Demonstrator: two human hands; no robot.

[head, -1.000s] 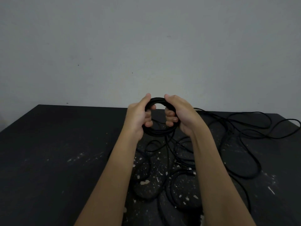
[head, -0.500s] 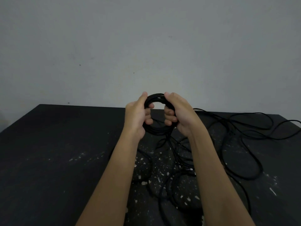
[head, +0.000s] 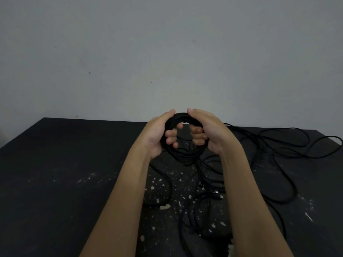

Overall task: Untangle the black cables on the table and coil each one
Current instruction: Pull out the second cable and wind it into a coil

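Note:
I hold a coiled black cable [head: 182, 153] upright in the air above the table, as a ring of several turns. My left hand [head: 159, 135] grips the ring's left side with fingers curled through its middle. My right hand [head: 206, 131] grips the right side the same way, thumb on top. Below and to the right, loose black cables [head: 284, 164] lie in tangled loops on the dark table [head: 65, 164]. Silver plug ends [head: 218, 194] lie between my forearms, near the right one.
The table top is black with white paint specks around the middle. A plain grey wall [head: 167, 52] stands right behind its far edge. More cable loops [head: 193, 217] lie near the front under my right forearm.
Both hands have shifted their grip slightly on the coil and lifted it a little. The loose cables on the table look the same.

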